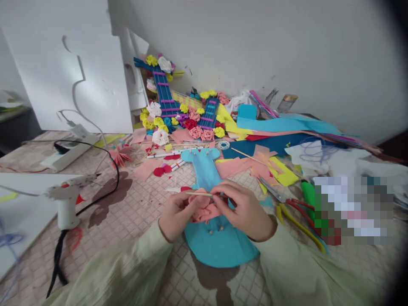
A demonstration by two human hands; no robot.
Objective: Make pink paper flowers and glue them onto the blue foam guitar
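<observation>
Closest in, from my remote seat, I saw two pale green sleeves (127,272) leading to the hands, which met over the checked pink tablecloth (134,212). The left hand (177,212) was curled, its fingers pinched on a crumpled pink felt strip (204,209). The right hand (245,210) gripped the same strip from the other side with bent fingertips. A thin wooden stick (199,194) lay level across the top of the strip, between the fingertips of both hands. The strip looked soft, folded and bunched into a loose roll. It was held just above a flat sky-blue guitar-shaped felt cutout (219,244) lying on the cloth.

To the left stood a white hot-glue gun (65,197) with a black cable, and beyond it a white power strip (68,153). To the right lay red-and-yellow-handled scissors (296,206), beside a pixelated patch I could not read.

Farther back were small red felt hearts (162,170), a heap of coloured felt sheets (280,125), and dark blue guitar models trimmed with paper roses (164,91). A white foam board (63,63) leaned against the wall.
</observation>
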